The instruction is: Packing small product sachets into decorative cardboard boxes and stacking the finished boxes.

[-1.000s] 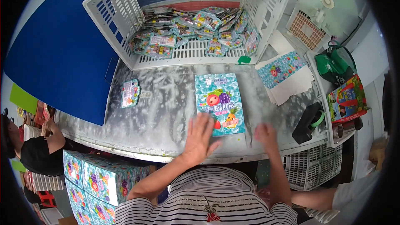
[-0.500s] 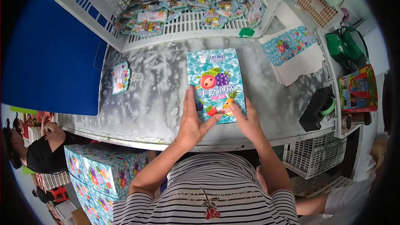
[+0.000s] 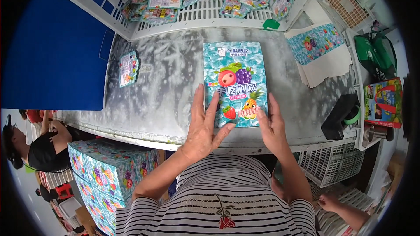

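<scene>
A teal cardboard box (image 3: 236, 74) printed with cartoon fruit lies flat on the grey worktable, close to its front edge. My left hand (image 3: 200, 124) is open along the box's left side, fingers stretched and a fingertip over its face, thumb by the lower edge. At the lower right corner my right hand (image 3: 273, 124) is open too, its thumb on the box and its fingers beside the right edge. To the left, a small scallop-edged packet (image 3: 128, 69) lies by itself on the table.
A white plastic crate (image 3: 170, 28) full of similar packets stands at the back. Flat printed sheets (image 3: 321, 65) and a black tape dispenser (image 3: 339, 118) sit at right. Stacked teal cartons (image 3: 103, 175) stand at lower left. Another person's hand (image 3: 330, 203) shows at lower right.
My hands have loosened from the box's sides and spread a little apart, the thumbs lying wider. The whole view has shifted, with the crate higher in it. The other person's arm at lower right has moved.
</scene>
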Motion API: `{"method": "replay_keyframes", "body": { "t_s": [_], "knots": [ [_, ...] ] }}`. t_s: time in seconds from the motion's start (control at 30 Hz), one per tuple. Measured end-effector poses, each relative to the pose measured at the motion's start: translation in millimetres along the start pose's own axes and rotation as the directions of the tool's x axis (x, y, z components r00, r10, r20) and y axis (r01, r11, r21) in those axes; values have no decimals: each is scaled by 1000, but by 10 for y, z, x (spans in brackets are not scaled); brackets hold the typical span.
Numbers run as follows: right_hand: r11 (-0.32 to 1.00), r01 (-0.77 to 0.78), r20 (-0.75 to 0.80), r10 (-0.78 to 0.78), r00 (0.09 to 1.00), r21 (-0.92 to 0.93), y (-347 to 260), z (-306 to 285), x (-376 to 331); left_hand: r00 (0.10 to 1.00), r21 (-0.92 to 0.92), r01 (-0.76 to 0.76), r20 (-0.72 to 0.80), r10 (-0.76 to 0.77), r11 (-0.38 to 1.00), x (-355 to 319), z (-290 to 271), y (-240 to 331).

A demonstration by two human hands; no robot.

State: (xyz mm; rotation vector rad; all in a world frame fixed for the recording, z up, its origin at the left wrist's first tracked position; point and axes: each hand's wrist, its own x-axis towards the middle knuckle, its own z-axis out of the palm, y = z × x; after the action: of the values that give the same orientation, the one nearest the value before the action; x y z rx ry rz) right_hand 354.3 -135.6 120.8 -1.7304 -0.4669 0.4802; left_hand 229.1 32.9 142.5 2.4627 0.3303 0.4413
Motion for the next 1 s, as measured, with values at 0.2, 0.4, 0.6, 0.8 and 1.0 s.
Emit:
{"method": "replay_keyframes", "body": {
  "t_s": [0.2,0.4,0.6,0.8,1.0],
  "knots": [
    [747,474,347,-338,875,-467,-241,-250,-72,985,153,-149,111,133,977,-118,-66,-28],
    [446,604,463,-392,795,-660,-128,-245,-58,953,358,-289,194,232,888,-230,72,-137],
    [300,661,471,-510,720,-688,47,-103,-80,950,314,-309,135,281,897,-230,126,-203],
    [258,699,445,-614,652,-667,105,-86,-63,940,351,-341,138,312,872,-259,111,-213],
    [446,698,448,-545,709,-561,-90,-145,7,946,229,-317,148,289,920,-218,51,-189]
  ]
}}
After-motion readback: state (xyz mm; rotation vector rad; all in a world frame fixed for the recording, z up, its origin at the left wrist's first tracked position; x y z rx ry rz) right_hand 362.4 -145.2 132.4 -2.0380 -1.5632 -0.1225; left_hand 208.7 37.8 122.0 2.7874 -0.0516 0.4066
